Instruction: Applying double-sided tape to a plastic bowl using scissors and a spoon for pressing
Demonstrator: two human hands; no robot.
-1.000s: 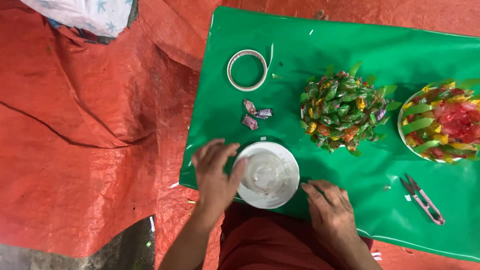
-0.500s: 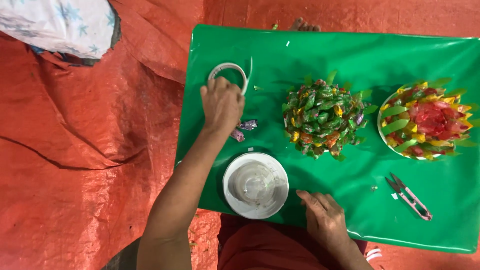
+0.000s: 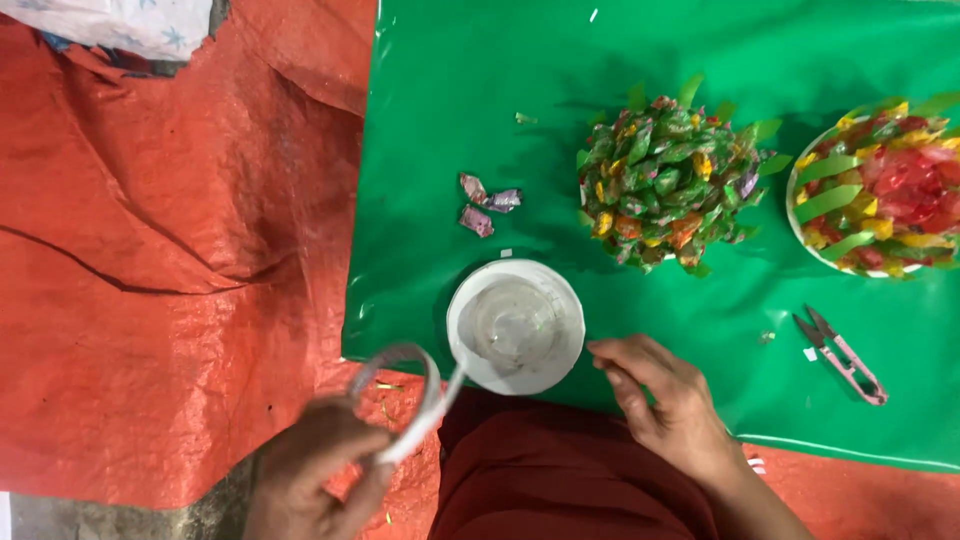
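Left hand has pulled the tape roll off the green sheet, pinching it (bit blurry) beside the white plate; right hand stays loosely open by the plate, so taping looks next

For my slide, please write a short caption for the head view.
Left hand lifts a tape roll while right hand rests beside a white bowl on green sheet.

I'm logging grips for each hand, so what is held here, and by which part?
The left hand pinches a roll of clear tape by its lower rim. The right hand holds nothing, resting flat on the green sheet.
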